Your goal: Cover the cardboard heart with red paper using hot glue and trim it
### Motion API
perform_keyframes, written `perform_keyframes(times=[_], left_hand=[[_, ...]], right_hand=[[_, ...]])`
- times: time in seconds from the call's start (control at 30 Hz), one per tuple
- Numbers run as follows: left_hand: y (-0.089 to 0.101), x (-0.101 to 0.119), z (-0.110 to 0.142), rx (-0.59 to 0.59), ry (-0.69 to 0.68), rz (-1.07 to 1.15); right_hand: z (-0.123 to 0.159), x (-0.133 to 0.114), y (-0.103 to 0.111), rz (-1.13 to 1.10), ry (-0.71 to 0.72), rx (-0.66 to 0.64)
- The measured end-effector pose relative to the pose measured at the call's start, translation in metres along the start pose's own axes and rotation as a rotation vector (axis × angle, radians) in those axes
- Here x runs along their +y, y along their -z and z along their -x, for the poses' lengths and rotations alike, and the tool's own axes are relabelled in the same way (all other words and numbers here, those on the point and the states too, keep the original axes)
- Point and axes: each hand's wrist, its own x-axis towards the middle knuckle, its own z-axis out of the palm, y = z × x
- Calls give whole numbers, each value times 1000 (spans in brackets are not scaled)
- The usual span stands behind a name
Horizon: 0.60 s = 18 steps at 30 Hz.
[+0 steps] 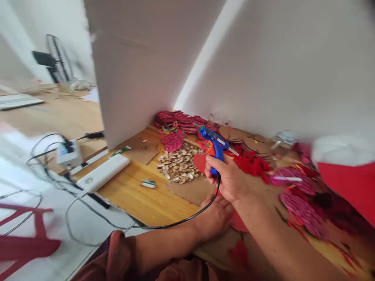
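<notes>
My right hand (227,175) is wrapped round the handle of a blue glue gun (215,140) with an orange trigger. The gun's nozzle points up and to the left, a clear glue stick shows at its back, and a black cord hangs from the grip. Below my right wrist, my left hand (215,216) lies flat on the cardboard (187,191), beside a red piece (238,222); its fingers are partly hidden behind the right arm. A heap of peanut shells (178,164) is just left of the gun.
Behind the shells lie bundles of red braided cord (187,121). Red tassels (252,162) and pink braided pieces (304,212) spread to the right. A white power strip (104,171) sits on the left edge. Tall cardboard panels (129,70) wall the table's back. A red stool (29,238) stands lower left.
</notes>
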Motion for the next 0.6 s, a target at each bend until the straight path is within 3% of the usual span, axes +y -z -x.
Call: perform_keyframes(times=[0.07,0.23,0.4,0.5,0.6], left_hand=[[8,1,1,-27,88,52],[17,-2,2,-97,72,103],[19,-7,3,-117,71,73],[29,-10,0,-161,61,93],[35,-17,-8,-197,17,157]], right_hand=[[30,-4,27,-135,-10,105],[87,-20,85,-242,124,219],[142,-64,138,-293,185,411],[176,-90,161,-216,216,506],[197,-94,180,-89,115,584]])
